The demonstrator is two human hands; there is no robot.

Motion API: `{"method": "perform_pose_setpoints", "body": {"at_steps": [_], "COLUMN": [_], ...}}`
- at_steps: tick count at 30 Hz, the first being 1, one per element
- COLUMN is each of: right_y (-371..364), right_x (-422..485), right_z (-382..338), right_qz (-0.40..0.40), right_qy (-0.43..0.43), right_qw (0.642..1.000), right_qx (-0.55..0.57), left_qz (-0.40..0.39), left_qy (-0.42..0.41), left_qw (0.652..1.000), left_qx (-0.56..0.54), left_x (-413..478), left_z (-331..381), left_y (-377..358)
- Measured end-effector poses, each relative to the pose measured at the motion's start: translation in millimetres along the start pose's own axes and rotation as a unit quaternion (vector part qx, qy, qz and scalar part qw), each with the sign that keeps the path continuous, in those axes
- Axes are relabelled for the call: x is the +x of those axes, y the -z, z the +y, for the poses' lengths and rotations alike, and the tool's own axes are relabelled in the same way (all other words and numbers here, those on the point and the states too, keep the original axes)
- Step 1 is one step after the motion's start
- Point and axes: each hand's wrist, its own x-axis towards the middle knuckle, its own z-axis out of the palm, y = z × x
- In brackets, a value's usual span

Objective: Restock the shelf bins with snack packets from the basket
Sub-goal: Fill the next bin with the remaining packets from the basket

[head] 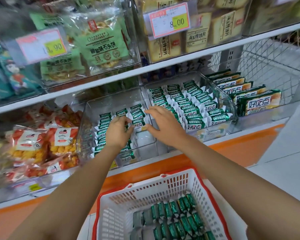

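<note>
Head view, left hand (119, 133) pinching green packets (104, 118), right hand (163, 126) splayed (empty), orange bags (62, 141) 9 o'clock, basket (145, 186) 6 o'clock

Left grip (119, 131) outstretched, curled downward; right grip (163, 126) just beside it, spread, palm down.

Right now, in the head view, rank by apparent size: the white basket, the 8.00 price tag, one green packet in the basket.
white basket
8.00 price tag
green packet, smaller-looking despite being nearer the camera
</note>
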Motion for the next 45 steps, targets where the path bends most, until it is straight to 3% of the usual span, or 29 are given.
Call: {"method": "perform_pose_setpoints", "body": {"at_steps": [10,14,21,25,30,39,45], "right_y": [15,-6,-44,-60,-80,-106,-110], "right_x": [-87,-135,-193,-218,-226,-225,-226], "right_z": [-4,26,86,114,136,147,148], "right_qz": [-0.006,-0.007,-0.109,-0.173,-0.217,-0.188,-0.162], "right_qy": [0.07,0.041,-0.031,-0.077,-0.109,-0.081,-0.095], "right_qw": [0.997,0.999,0.991,0.977,0.966,0.973,0.979], "right_qx": [-0.01,-0.009,-0.074,-0.093,-0.09,-0.104,-0.079], "left_qz": [0.011,-0.001,-0.175,-0.331,-0.437,-0.529,-0.495], "left_qy": [-0.089,-0.109,-0.044,0.035,0.055,0.092,0.099], "left_qw": [0.996,0.994,0.983,0.942,0.898,0.843,0.862], "left_qx": [-0.029,-0.03,-0.036,-0.037,-0.004,0.042,0.034], "left_x": [-80,-119,-182,-222,-253,-280,-282], "left_z": [44,64,67,61,48,39,37], "left_y": [15,-7,-94,-147,-194,-242,-242]}}
